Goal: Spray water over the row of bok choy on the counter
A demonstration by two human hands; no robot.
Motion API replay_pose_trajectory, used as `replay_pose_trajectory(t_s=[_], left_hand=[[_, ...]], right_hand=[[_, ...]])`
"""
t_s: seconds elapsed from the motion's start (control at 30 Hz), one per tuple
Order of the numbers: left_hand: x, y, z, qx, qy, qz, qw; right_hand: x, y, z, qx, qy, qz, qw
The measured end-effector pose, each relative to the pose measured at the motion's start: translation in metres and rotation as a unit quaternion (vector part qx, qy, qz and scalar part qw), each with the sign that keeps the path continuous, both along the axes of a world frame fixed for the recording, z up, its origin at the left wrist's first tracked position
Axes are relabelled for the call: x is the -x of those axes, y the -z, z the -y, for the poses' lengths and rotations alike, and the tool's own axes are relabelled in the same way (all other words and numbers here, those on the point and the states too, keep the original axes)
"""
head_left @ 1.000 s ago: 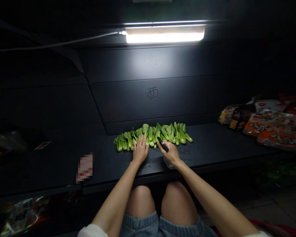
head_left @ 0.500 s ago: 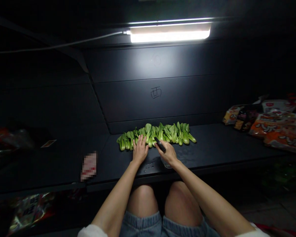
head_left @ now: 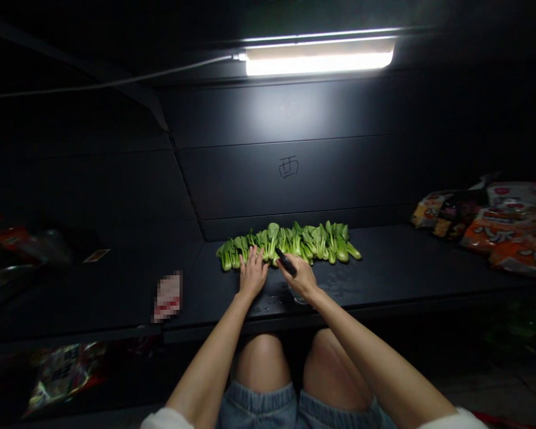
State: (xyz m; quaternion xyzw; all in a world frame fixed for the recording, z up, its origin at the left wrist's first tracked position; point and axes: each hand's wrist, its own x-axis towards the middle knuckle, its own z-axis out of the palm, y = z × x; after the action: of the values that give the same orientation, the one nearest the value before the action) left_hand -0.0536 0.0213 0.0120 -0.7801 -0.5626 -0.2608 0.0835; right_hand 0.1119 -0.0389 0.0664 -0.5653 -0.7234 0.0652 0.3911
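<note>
A row of green bok choy [head_left: 321, 243] lies side by side on a dark shelf [head_left: 384, 268], leaves toward the back panel and pale stems toward me. My left hand [head_left: 252, 275] is spread, palm down, its fingertips over the stems left of the middle. In my right hand [head_left: 304, 280] is a spray bottle [head_left: 286, 262] with a black head and a clear body, mostly hidden by the palm. The bottle's head points at the stems just right of my left hand. Water drops wet the shelf in front of the row.
A lit tube lamp [head_left: 319, 59] hangs above, its white cable [head_left: 161, 74] running left. Several snack bags [head_left: 509, 232] lie at the right. A blurred packet [head_left: 167, 297] and a small card [head_left: 97, 255] are on the left. My knees [head_left: 265, 360] are below the shelf edge.
The view has shifted slightly, so the shelf and bok choy appear a little further right. Relative to the row, both hands sit slightly further left; the right still grips the spray bottle.
</note>
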Motion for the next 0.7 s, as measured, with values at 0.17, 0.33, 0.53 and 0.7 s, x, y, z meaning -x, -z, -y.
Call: replay_pose_trajectory(t_s=[0.17,0.33,0.53,0.7], left_hand=[[0.004,0.0,0.0,0.007,-0.004,0.001,1.0],[0.01,0.001,-0.001,0.011,-0.012,-0.003,1.0],[0.016,0.003,-0.001,0.002,-0.018,-0.001,1.0],[0.02,0.003,-0.002,0.006,-0.023,-0.002,1.0]], right_hand=[[0.007,-0.001,-0.001,0.015,0.002,0.018,1.0],[0.013,0.001,-0.005,0.025,0.003,0.021,0.999],[0.02,0.003,-0.006,0.017,-0.006,0.03,0.999],[0.028,0.0,-0.004,0.036,0.003,0.072,0.997]])
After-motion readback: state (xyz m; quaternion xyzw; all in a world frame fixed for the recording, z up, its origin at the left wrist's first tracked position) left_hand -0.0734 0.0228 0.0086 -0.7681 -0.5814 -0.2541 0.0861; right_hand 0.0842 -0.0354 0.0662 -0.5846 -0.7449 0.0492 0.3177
